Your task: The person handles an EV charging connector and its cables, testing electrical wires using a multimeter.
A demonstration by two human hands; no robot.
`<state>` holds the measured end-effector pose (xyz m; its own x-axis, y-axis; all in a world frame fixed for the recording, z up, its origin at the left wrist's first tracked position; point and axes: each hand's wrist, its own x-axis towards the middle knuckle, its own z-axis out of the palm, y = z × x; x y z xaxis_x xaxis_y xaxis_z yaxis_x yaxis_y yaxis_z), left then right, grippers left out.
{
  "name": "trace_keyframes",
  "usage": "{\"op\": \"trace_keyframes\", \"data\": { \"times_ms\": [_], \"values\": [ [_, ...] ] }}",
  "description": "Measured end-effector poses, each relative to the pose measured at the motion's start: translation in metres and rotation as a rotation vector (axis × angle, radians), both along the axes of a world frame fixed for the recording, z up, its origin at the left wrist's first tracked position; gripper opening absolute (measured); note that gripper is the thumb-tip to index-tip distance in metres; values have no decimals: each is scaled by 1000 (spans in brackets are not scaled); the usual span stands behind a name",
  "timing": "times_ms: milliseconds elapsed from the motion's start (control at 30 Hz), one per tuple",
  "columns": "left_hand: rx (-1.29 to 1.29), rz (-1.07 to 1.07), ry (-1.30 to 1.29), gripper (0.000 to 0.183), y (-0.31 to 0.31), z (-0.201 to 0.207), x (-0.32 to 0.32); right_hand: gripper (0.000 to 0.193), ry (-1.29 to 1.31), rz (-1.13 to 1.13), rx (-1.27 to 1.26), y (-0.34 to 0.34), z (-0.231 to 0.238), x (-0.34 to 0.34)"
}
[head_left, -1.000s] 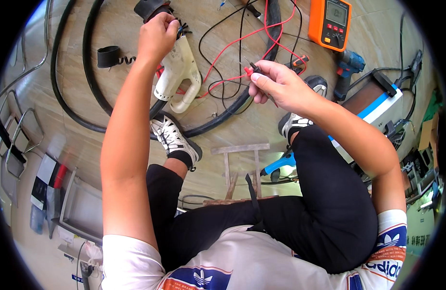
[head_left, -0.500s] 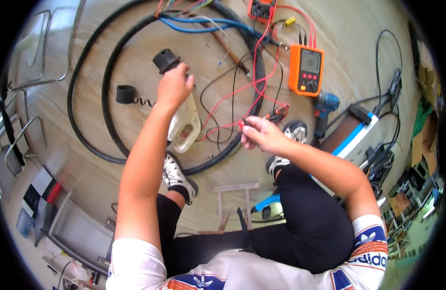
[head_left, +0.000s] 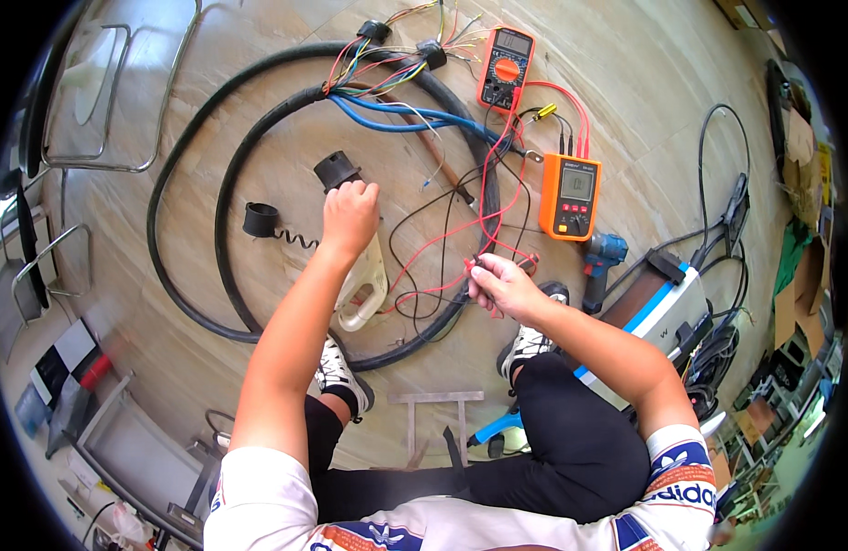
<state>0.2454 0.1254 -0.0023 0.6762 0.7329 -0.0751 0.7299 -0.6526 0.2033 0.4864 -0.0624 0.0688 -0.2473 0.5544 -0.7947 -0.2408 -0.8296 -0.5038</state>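
Note:
My left hand (head_left: 350, 220) is closed round the upper body of a white charging gun (head_left: 362, 294) lying on the floor. The gun's round black head (head_left: 336, 171) juts out past my knuckles; its looped white handle shows below my wrist. A round black cap (head_left: 260, 219) hangs off it on a coiled cord. Further right, my right hand (head_left: 505, 286) pinches the end of a red test lead (head_left: 471, 265), its tip mostly hidden by my fingers. Red and black leads run to an orange handheld tester (head_left: 571, 196) and a red multimeter (head_left: 507, 68).
A thick black cable (head_left: 163, 202) loops around the gun, with blue and thin coloured wires (head_left: 387, 73) splayed at the far side. A blue cordless drill (head_left: 603, 262) and a white-and-blue box (head_left: 649, 317) sit to the right. Metal chair frames (head_left: 121, 161) stand at left.
My view has tilted, so everything sits lower and the whole multimeter shows. My left hand has turned on the gun, now knuckles up. The right still pinches the red lead.

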Motion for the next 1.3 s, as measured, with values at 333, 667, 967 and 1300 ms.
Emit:
{"op": "trace_keyframes", "data": {
  "times_ms": [333, 667, 967, 1300],
  "values": [
    [-219, 813, 34, 114, -71, -14, -20, 19, 39, -16, 17, -1, -13, -4],
    [10, 675, -47, 100, -123, -7, -39, 17, 44, -88, 13, -11, -11, -7],
    [-204, 659, 14, 64, -218, 0, -66, 20, 104, -214, -8, -26, -2, -15],
    [-519, 670, 161, 45, -201, -30, -85, 20, 3, -190, 270, -35, 74, 9]
  ]
}}
